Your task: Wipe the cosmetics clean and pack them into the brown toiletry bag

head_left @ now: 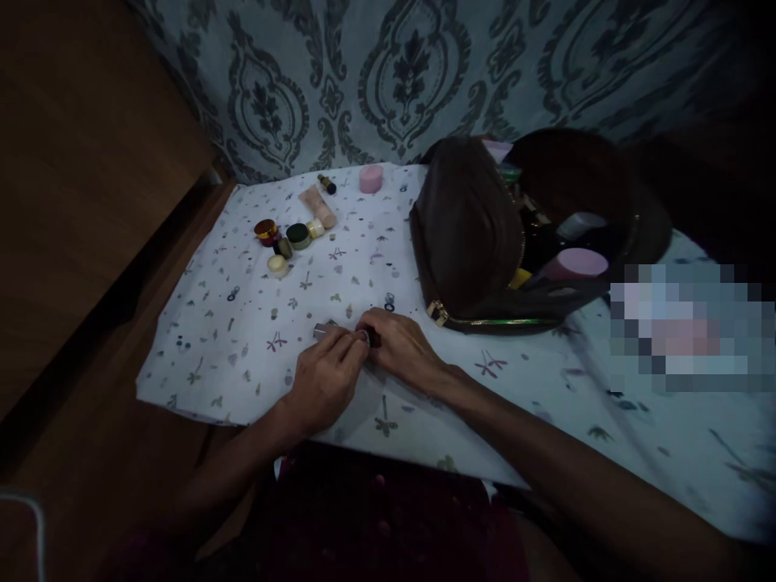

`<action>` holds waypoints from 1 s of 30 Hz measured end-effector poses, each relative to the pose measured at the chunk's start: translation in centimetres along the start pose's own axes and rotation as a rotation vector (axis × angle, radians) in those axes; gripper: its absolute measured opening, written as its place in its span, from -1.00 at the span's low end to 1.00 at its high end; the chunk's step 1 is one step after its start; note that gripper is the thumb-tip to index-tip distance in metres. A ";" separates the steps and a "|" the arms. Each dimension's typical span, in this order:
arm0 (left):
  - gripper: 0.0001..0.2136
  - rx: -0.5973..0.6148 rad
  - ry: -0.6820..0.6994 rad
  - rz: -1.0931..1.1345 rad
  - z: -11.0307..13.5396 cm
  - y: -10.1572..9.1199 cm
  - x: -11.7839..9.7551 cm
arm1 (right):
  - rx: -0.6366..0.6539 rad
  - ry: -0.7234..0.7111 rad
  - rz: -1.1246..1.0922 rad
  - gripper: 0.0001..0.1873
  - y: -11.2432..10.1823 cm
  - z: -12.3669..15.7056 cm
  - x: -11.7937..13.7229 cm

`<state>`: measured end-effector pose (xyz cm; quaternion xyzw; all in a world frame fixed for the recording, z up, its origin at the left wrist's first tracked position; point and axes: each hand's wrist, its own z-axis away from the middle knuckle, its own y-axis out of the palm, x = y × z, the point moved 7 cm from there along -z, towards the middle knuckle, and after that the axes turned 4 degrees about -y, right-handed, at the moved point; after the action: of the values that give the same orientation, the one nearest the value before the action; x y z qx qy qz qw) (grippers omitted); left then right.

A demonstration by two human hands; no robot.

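My left hand [327, 376] is closed around a small grey, squared cosmetic container [324, 330], which pokes out past the fingers on the left. My right hand [397, 343] meets it fingertip to fingertip, pinching a dark end piece [371, 338]. Whether the two pieces are joined is hidden by the fingers. Both hands are low over the white printed sheet [255, 356], near its front edge. To their right stands a brown cosmetic bag [466, 226], unzipped, with a pink-topped item [582, 262] and other things inside.
Farther back on the left lie a beige tube [318, 207], a dark-lidded jar [297, 236], a gold-lidded jar [266, 232], a cream-coloured pot [277, 266] and a small dark bottle [327, 184]. A pink round container [371, 179] sits near the patterned wall [339, 81]. Brown wood panelling [90, 162] borders the left.
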<state>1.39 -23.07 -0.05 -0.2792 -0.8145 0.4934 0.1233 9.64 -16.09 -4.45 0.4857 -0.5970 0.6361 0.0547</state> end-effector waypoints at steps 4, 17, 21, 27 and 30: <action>-0.85 0.028 -0.032 -0.037 0.3 -0.5 1.4 | 0.007 0.013 -0.008 -0.89 0.1 0.0 -0.1; -0.87 0.029 -0.246 -0.076 2.2 -1.7 6.4 | -0.003 0.021 0.007 -0.91 0.0 0.4 0.0; -0.87 0.051 -0.224 -0.096 1.8 -1.5 5.5 | -0.037 -0.011 -0.035 -0.88 0.0 0.5 0.2; -0.86 0.060 -0.139 -0.096 1.0 -1.0 3.1 | -0.057 -0.035 -0.112 -0.86 0.0 0.4 0.3; -0.85 0.067 -0.102 -0.069 0.3 -0.4 1.9 | -0.070 -0.057 -0.126 -0.66 0.2 0.4 0.1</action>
<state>-0.45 -22.30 0.03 -0.2213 -0.8118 0.5295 0.1077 9.66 -16.54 -4.64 0.5382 -0.5882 0.5962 0.0945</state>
